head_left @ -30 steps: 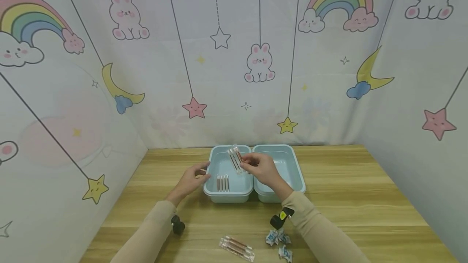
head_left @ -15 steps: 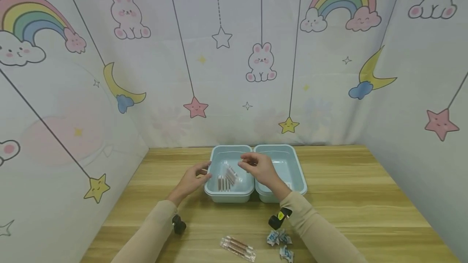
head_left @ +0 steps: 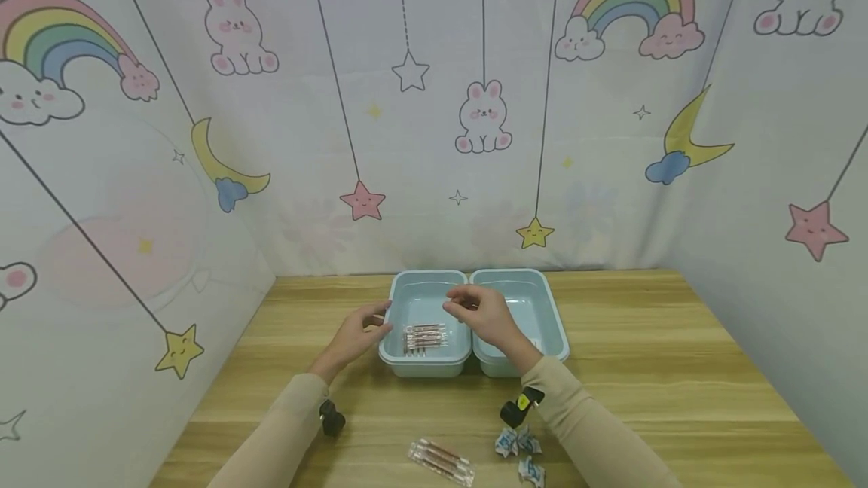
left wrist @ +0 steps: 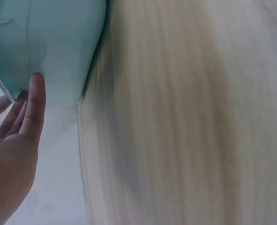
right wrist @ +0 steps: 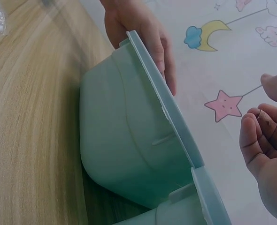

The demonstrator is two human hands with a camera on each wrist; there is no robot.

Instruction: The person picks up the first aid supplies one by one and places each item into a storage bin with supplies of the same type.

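Note:
Two pale blue bins stand side by side, the left bin (head_left: 423,369) and the right bin (head_left: 552,307). In the left bin, a clear packet of brown sticks with white tips (head_left: 427,335) lies crosswise over another group. My left hand (head_left: 354,337) touches the left bin's outer side; in the left wrist view its fingers (left wrist: 34,110) rest at the rim. My right hand (head_left: 487,315) hovers above where the bins meet, nothing between its loosely bent fingers; the right wrist view shows this hand (right wrist: 272,154) beyond the rim. Part of a small white item (head_left: 535,343) shows in the right bin.
On the wooden table (head_left: 644,367), another clear packet of brown sticks (head_left: 442,461) lies at the front. To its right are several crumpled white and blue wrapped pieces (head_left: 518,441). A printed cloth (head_left: 420,232) hangs behind the bins.
The packet left my right hand, dropped into the left bin and turned to lie crosswise on the other sticks. My left hand has stayed at the bin's side.

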